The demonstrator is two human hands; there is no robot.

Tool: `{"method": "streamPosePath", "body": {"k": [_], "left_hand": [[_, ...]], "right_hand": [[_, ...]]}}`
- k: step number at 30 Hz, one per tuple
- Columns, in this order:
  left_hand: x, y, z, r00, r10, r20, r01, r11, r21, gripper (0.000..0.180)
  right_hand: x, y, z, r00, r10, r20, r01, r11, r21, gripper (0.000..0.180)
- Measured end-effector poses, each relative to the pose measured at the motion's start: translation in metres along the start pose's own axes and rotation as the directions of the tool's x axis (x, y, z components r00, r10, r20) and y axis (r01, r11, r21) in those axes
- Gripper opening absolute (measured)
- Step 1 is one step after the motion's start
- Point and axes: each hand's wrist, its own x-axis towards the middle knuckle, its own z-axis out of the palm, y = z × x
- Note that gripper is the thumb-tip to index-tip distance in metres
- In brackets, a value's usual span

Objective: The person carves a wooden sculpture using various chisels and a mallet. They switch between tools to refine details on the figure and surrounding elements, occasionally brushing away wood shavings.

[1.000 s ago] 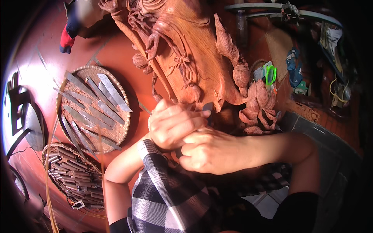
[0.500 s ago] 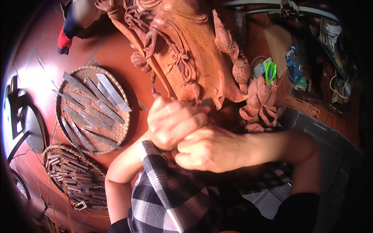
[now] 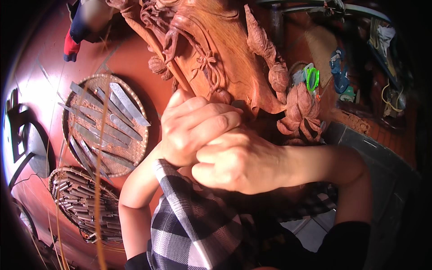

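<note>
My left hand [image 3: 193, 128] and my right hand [image 3: 238, 159] are closed tightly together, side by side, just in front of the carved wooden sculpture [image 3: 220, 40]. What they grip is mostly hidden by the fingers. A small dark flat tip [image 3: 238, 104] shows just beyond the left hand's fingers, against the lower edge of the carving. The carving is reddish-brown, with twisting stems, small flowers and a smooth panel. A carved bud [image 3: 299, 108] stands out at its lower right. Beneath my wrists, a black-and-white checked cloth [image 3: 175, 225] covers my lap.
To the left, a round woven tray [image 3: 145, 155] holds several flat metal blades. Below it sits a basket [image 3: 53, 182] packed with chisel-like tools. A fan [image 3: 36, 148] stands at the far left. A bright green ring-shaped object [image 3: 312, 79] and a blue sandal [image 3: 338, 72] lie at right.
Both closed hands have shifted slightly left and up together, still pressed against each other. The view has moved a little, and thin yellowish strands now cross the left side.
</note>
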Motion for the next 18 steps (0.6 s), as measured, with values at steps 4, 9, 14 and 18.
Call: {"method": "streamPosePath", "body": {"k": [4,9,14,18], "left_hand": [[-0.020,0.008,0.009,0.999,-0.008,0.035,0.008,1.000,-0.008,0.023],[0.008,-0.001,-0.001,0.999,-0.008,0.045,0.008,1.000,0.002,0.024],[-0.015,0.014,-0.001,0.995,-0.024,0.094,0.026,1.000,-0.015,0.028],[-0.007,0.019,-0.013,0.997,0.075,-0.021,-0.078,0.982,-0.173,0.028]], "right_hand": [[-0.017,-0.007,0.017,0.996,0.068,0.053,-0.076,0.986,0.150,0.018],[-0.011,0.000,0.006,1.000,0.002,0.021,-0.002,0.999,0.034,0.010],[-0.015,-0.013,0.011,0.993,0.022,0.116,-0.040,0.987,0.156,0.015],[-0.009,-0.039,0.007,0.996,-0.070,0.063,0.075,0.993,-0.087,0.014]]}}
